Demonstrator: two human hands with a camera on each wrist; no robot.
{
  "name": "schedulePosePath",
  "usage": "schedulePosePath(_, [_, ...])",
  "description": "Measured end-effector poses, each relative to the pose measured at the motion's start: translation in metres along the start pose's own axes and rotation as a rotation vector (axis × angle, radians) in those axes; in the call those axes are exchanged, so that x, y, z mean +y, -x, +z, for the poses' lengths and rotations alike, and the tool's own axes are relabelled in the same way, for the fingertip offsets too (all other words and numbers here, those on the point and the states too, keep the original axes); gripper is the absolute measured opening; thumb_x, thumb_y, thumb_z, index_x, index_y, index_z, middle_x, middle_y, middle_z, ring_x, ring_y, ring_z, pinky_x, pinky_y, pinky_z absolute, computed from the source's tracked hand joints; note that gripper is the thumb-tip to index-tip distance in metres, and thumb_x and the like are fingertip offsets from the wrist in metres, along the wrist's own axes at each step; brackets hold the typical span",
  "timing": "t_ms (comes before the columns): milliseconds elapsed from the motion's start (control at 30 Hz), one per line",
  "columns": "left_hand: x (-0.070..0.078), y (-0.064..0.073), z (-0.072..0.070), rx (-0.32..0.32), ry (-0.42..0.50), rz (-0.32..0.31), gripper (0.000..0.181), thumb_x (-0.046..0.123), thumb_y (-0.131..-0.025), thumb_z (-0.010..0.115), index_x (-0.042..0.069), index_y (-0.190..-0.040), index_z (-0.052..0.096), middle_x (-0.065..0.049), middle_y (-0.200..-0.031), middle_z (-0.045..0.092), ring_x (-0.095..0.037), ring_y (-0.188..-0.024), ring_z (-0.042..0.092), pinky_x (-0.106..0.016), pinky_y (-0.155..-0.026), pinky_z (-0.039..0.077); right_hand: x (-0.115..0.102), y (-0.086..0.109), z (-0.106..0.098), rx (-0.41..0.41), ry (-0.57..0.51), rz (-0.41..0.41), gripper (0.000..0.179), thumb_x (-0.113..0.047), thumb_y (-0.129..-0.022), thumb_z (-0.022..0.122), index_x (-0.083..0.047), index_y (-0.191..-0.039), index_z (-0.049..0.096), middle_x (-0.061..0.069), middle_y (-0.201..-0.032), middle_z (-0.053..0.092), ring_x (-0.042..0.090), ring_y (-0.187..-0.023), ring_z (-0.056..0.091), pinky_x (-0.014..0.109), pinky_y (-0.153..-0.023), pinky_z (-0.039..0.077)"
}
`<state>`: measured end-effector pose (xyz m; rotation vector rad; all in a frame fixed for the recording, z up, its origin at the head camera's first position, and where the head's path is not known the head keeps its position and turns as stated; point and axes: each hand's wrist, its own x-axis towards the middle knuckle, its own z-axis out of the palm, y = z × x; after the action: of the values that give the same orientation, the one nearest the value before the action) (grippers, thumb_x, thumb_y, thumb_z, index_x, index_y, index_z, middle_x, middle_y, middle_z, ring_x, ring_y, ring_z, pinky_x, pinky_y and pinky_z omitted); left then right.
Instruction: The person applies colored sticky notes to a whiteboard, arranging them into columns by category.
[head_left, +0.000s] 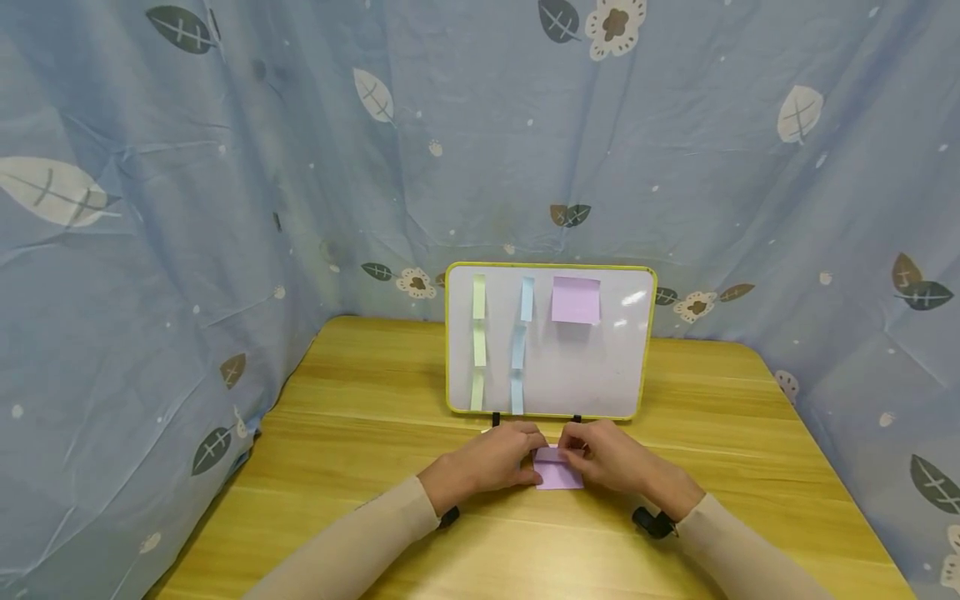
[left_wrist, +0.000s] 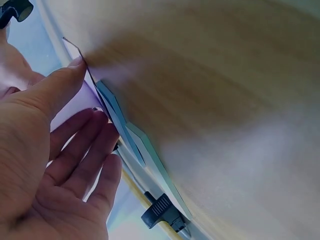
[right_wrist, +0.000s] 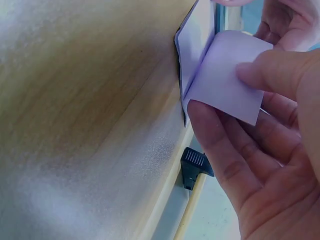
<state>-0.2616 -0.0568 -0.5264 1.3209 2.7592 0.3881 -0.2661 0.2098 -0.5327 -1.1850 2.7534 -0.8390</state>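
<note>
A pad of purple sticky notes [head_left: 558,477] lies on the table between both hands. My right hand [head_left: 611,457] pinches the top sheet, a purple sticky note [right_wrist: 227,67], between thumb and fingers. That sheet bends up from the pad and curves back over the fingers in the right wrist view. My left hand [head_left: 498,457] presses the pad's left side with a fairly straight thumb, its loosely bent fingers by the far edge. Beside the purple pad, a blue pad [left_wrist: 120,122] and a green pad [left_wrist: 157,167] show in the left wrist view; the left hand mostly hides them from the head view.
A whiteboard [head_left: 615,367] with a yellow frame stands behind the hands on black feet [left_wrist: 162,212]. Stuck to it are a column of green strips [head_left: 479,343], a column of blue strips [head_left: 519,346] and one purple square note [head_left: 576,300]. Patterned curtains [head_left: 480,150] enclose the wooden table [head_left: 375,375].
</note>
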Motion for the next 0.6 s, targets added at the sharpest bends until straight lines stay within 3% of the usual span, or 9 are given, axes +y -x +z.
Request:
schedulePosePath(267, [0.0003, 0.0014, 0.0025, 0.040, 0.105, -0.042, 0.049, 0.028, -0.102, 0.094, 0.009, -0.133, 0.061, -0.003, -0.120, 0.078, -0.006, -0.098, 0.065, -0.022, -0.090, 0.059, 0.0002, -0.0014, -0.0006, 0.021, -0.028, 0.049, 0.009, -0.011, -0.111, 0.080, -0.018, -0.106, 0.080, -0.006, -0.099, 0.086, -0.001, -0.091, 0.075, 0.028, -0.080, 0.066])
schedulePosePath(467, [-0.0013, 0.0037, 0.0051, 0.083, 0.119, -0.017, 0.060, 0.027, -0.102, 0.094, 0.011, -0.134, 0.047, -0.006, -0.118, 0.077, -0.008, -0.094, 0.064, -0.021, -0.088, 0.059, -0.0003, -0.0019, -0.0006, 0.036, -0.029, 0.069, 0.011, -0.009, -0.110, 0.079, -0.018, -0.104, 0.079, -0.006, -0.098, 0.087, -0.002, -0.090, 0.075, 0.025, -0.079, 0.064])
schedulePosePath(600, [-0.0007, 0.0047, 0.0054, 0.079, 0.109, 0.004, 0.054, 0.028, -0.104, 0.093, 0.013, -0.133, 0.049, -0.004, -0.117, 0.077, -0.008, -0.095, 0.061, -0.020, -0.086, 0.054, -0.0002, -0.0022, 0.0001, 0.043, -0.033, 0.060, 0.010, -0.009, -0.110, 0.079, -0.016, -0.103, 0.079, -0.003, -0.096, 0.087, -0.004, -0.086, 0.072, 0.024, -0.076, 0.063])
